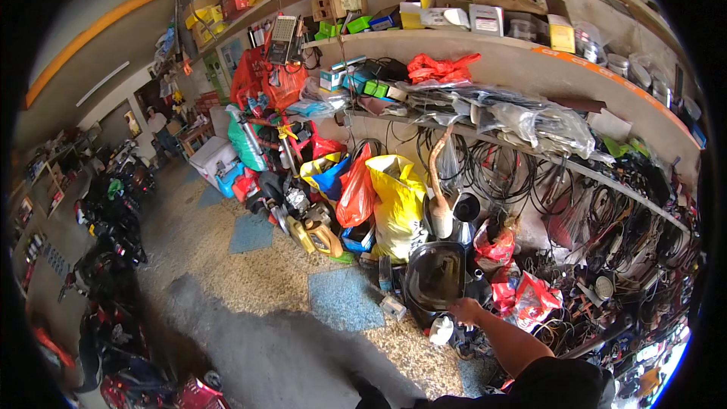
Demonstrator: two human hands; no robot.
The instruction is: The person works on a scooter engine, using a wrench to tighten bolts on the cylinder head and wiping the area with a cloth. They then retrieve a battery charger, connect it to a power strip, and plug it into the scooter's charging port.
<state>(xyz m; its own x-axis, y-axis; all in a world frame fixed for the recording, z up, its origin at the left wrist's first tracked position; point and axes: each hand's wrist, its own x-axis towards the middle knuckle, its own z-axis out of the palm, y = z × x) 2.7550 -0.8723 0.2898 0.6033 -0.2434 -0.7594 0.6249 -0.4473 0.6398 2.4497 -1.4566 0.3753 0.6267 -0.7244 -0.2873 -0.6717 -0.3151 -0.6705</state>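
My right hand (465,310) reaches from the lower right to the near edge of a black rectangular tray (416,279). Its fingers close on the tray's near right corner, though the thumb and fingertips are small and hard to make out. The tray leans tilted among the clutter, its dark, glossy inside facing me. Just below it sits a white plastic bottle (441,330), and a small pale box-like part (392,307) lies on the floor to its left. Behind the tray stands a grey exhaust pipe (441,216) with a rusty upper end. My left hand is out of view.
A full yellow sack (397,204) and a red plastic bag (356,189) stand behind the tray. Tangled cables and parts (606,273) crowd the right side. Shelves with boxes (485,19) run overhead. Motorcycles (113,235) line the left; a person (159,127) is far back.
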